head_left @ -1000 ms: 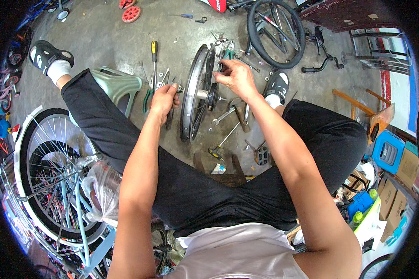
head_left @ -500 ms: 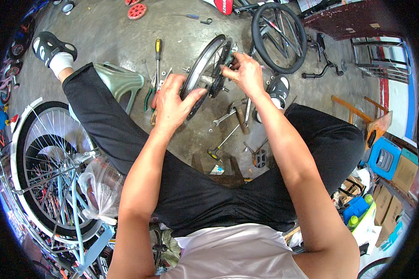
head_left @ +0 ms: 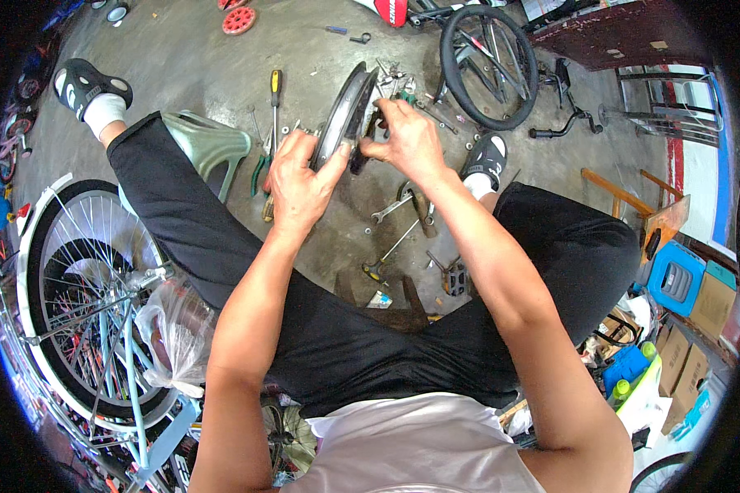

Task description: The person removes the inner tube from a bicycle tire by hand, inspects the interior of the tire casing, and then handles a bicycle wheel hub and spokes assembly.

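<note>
Wheel: here it is, a silver-rimmed bicycle wheel [head_left: 338, 115] right between the two hands, tilted edge-on above the concrete floor [head_left: 181, 74], its far end leaning to the right.
Left hand: the left hand [head_left: 298, 187] is clamped on the near end of the rim, fingers along the outer left, thumb round on the right.
Right hand: over at the wheel's right face, the right hand [head_left: 409, 141] has fingers and thumb curled against the dark parts there; whether it pinches one, I cannot tell.
Gap: hands apart, thumb tips just beside each other, the wheel rising beyond them.
Left of the wheel: a yellow-and-black screwdriver [head_left: 276, 85] and green-handled pliers [head_left: 257, 174], near the pale green stool [head_left: 210, 138].
Nearer the body: a wrench [head_left: 390, 209], then a black pedal [head_left: 455, 282].
Beyond, right: a black tyre [head_left: 447, 67], well apart from both hands.
</note>
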The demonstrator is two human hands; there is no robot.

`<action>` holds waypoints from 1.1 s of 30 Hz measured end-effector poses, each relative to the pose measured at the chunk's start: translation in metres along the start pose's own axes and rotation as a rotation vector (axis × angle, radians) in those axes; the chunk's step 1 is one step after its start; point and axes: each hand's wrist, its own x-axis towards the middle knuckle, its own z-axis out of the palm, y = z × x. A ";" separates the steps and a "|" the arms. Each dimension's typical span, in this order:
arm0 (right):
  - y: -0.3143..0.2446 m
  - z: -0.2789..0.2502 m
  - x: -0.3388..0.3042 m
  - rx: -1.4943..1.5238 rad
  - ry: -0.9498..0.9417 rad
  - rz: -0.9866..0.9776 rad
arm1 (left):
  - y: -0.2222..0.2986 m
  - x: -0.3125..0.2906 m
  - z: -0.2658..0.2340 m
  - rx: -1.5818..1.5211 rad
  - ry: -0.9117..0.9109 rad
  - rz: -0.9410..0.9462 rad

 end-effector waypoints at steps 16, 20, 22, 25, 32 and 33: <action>0.000 -0.018 0.000 -0.039 0.010 -0.059 | 0.000 -0.005 -0.011 -0.028 -0.028 0.090; -0.001 -0.014 -0.003 -0.036 0.026 -0.051 | -0.001 -0.005 -0.009 -0.054 -0.006 0.114; -0.001 -0.015 -0.003 -0.049 0.014 -0.046 | -0.001 -0.005 -0.009 -0.042 -0.018 0.111; 0.004 -0.014 -0.006 -0.077 0.007 -0.045 | 0.004 -0.005 -0.008 -0.028 -0.046 0.114; 0.011 -0.021 -0.001 -0.047 0.015 -0.046 | 0.013 -0.008 -0.003 -0.031 -0.011 0.122; 0.008 -0.023 0.000 -0.067 0.000 -0.034 | 0.013 -0.007 -0.003 -0.025 0.005 0.136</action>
